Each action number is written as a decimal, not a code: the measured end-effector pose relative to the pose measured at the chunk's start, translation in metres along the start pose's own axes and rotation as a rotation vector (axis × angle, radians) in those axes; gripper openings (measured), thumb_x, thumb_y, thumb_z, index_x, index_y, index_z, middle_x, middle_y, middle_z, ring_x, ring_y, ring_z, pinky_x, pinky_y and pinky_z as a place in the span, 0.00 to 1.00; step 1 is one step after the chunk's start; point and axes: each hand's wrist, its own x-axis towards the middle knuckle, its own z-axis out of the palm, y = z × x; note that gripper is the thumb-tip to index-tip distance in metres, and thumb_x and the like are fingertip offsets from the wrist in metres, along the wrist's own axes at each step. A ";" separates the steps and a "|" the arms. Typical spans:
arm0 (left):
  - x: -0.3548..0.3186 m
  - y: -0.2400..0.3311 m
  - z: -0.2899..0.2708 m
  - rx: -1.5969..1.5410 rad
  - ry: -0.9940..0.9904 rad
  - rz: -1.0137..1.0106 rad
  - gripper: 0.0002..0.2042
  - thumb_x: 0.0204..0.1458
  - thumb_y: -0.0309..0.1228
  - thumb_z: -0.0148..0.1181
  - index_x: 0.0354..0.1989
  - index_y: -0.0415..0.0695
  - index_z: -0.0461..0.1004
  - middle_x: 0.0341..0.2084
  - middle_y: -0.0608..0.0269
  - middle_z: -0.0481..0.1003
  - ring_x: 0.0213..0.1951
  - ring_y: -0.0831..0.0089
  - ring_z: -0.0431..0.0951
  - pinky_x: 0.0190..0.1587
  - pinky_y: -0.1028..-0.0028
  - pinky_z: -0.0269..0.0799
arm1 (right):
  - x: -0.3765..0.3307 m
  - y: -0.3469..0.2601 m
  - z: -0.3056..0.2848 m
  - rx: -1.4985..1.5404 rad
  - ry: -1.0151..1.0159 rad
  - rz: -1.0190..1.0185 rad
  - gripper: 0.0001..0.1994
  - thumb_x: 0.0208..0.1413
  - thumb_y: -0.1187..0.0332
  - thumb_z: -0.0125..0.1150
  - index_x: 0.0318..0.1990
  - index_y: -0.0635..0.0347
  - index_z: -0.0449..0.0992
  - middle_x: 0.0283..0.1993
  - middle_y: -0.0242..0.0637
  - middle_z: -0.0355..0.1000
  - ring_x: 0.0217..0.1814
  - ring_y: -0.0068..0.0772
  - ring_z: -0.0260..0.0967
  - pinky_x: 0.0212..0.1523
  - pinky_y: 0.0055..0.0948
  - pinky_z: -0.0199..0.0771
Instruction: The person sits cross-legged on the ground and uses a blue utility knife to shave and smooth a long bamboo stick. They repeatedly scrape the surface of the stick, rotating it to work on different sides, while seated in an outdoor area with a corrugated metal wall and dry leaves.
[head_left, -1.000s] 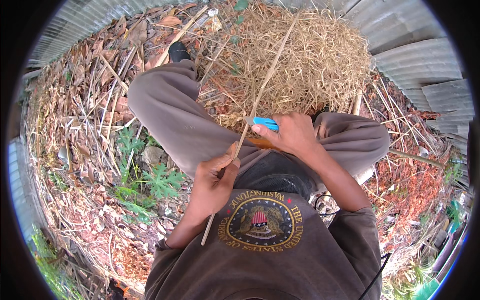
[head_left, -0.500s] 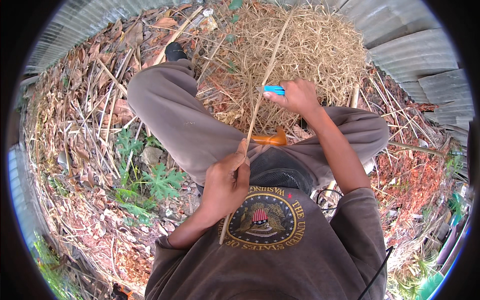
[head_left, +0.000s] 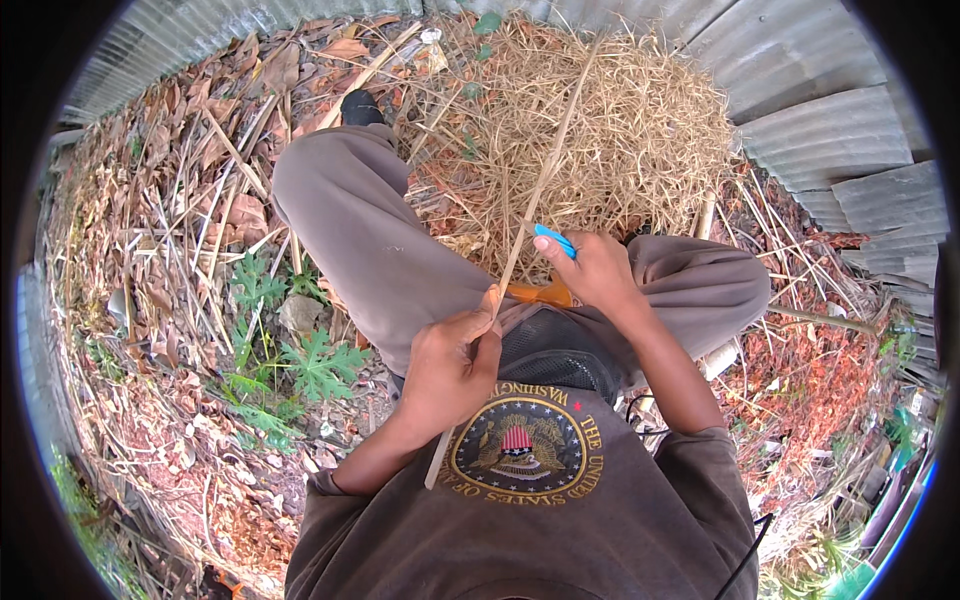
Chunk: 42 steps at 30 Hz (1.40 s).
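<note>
The left hand [head_left: 452, 365] pinches a thin, pale strip [head_left: 550, 165] near its lower end; the right hand [head_left: 597, 268] grips a blue cutter [head_left: 555, 241], its blade at the strip's middle. The strip looks light, springy and liable to split, best held low, clear of the blade. Its upper length runs over curly shavings [head_left: 650, 130]; legs [head_left: 370, 220] flank it with room between, metal sheets [head_left: 825, 135] stand well to its right.

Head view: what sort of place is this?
Outdoors, probably a yard or rough plot: dry leaves litter the ground, a leafy green plant grows at the left, and corrugated sheets stand along the edge.
</note>
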 end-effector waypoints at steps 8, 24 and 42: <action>0.001 0.005 -0.007 -0.019 0.092 -0.017 0.05 0.56 0.20 0.52 0.34 0.31 0.73 0.15 0.66 0.62 0.20 0.85 0.57 0.21 0.77 0.53 | 0.049 0.019 -0.006 -0.331 0.204 -0.079 0.38 0.51 0.28 0.44 0.20 0.60 0.77 0.15 0.46 0.71 0.22 0.49 0.74 0.25 0.44 0.73; 0.001 0.008 0.005 0.056 0.030 0.024 0.04 0.55 0.19 0.52 0.35 0.31 0.73 0.16 0.66 0.65 0.18 0.85 0.58 0.20 0.77 0.53 | 0.013 0.014 -0.013 1.056 -0.389 0.229 0.27 0.56 0.42 0.58 0.18 0.55 0.65 0.14 0.22 0.53 0.16 0.14 0.48 0.17 0.20 0.48; 0.000 0.010 0.007 0.118 -0.016 -0.032 0.09 0.55 0.20 0.54 0.44 0.31 0.74 0.18 0.56 0.69 0.23 0.82 0.64 0.26 0.78 0.62 | 0.052 -0.010 0.017 1.149 0.221 0.166 0.12 0.61 0.62 0.58 0.39 0.65 0.74 0.18 0.19 0.58 0.17 0.10 0.49 0.18 0.18 0.50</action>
